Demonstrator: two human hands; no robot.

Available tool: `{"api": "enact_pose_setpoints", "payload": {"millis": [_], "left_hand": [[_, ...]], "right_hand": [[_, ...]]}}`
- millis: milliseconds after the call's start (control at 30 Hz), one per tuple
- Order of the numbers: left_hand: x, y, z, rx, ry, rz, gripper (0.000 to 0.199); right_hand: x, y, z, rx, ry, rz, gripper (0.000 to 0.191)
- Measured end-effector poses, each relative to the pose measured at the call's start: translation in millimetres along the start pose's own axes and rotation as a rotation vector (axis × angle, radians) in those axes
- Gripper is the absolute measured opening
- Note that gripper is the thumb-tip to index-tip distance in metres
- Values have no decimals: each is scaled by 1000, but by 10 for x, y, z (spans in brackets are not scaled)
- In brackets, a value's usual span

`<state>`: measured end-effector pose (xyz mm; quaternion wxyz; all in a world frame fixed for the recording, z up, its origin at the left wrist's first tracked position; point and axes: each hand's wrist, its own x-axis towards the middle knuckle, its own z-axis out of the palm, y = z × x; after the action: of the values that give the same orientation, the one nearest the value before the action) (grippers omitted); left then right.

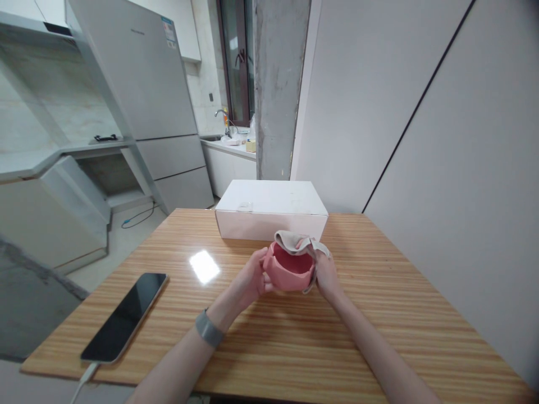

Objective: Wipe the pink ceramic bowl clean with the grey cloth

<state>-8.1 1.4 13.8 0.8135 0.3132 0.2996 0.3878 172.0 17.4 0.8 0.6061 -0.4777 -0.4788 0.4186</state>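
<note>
A pink faceted bowl (288, 277) with notches in its rim is tilted towards me above the table, its hollow inside showing. My left hand (255, 276) grips it by the left side, thumb near the rim and fingers under it. On the other side, my right hand (327, 275) is closed on a greyish-beige cloth (289, 241). The cloth drapes over the bowl's far rim and down its right side. Most of my right fingers are hidden behind the cloth and bowl.
A closed white box (269, 224) stands right behind the bowl on the wooden table (379, 314). At the left lies a black phone (126, 317) with a white charging cable (84, 379). A white wall (463, 196) borders the table's right side.
</note>
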Motion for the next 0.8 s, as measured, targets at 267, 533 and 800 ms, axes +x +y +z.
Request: {"api": "enact_pose_setpoints", "payload": {"millis": [267,533,800], "left_hand": [[89,-107,-82,66,75,3,44],[124,-179,-31,-52,95,163,34],[48,-84,-18,-46,-15,102,39]], "right_hand": [[93,22,-31,12,-5,-2,23],[-77,-45,97,-13,63,-91,20],[-127,-8,153,-5,164,-130,28]]}}
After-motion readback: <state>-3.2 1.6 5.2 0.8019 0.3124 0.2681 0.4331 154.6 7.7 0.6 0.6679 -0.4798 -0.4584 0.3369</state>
